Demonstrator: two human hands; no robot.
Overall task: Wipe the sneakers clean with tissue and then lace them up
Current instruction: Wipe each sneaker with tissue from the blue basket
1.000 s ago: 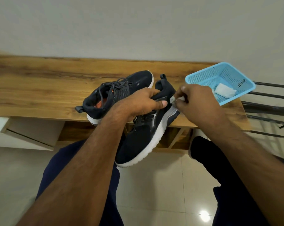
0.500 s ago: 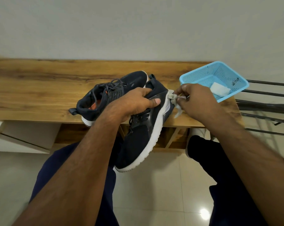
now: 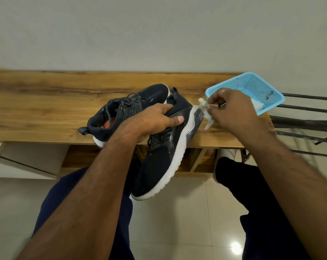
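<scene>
My left hand (image 3: 151,121) grips a dark sneaker with a white sole (image 3: 164,156) around its collar, holding it tilted with the toe pointing down off the table edge. My right hand (image 3: 232,111) pinches a crumpled white tissue (image 3: 206,113) right at the heel end of that sneaker's sole. A second dark sneaker (image 3: 125,111) with grey laces and an orange lining lies on the wooden table (image 3: 46,109), just behind my left hand.
A light blue plastic basket (image 3: 252,85) sits at the table's right end, with a folded white tissue (image 3: 257,105) inside. Black metal rods (image 3: 305,124) stick out to the right. Under the table are open shelves; my knees and a tiled floor are below.
The right hand with the tissue has slid from the side of the sneaker out to its heel end. The left hand keeps its grip on the sneaker.
</scene>
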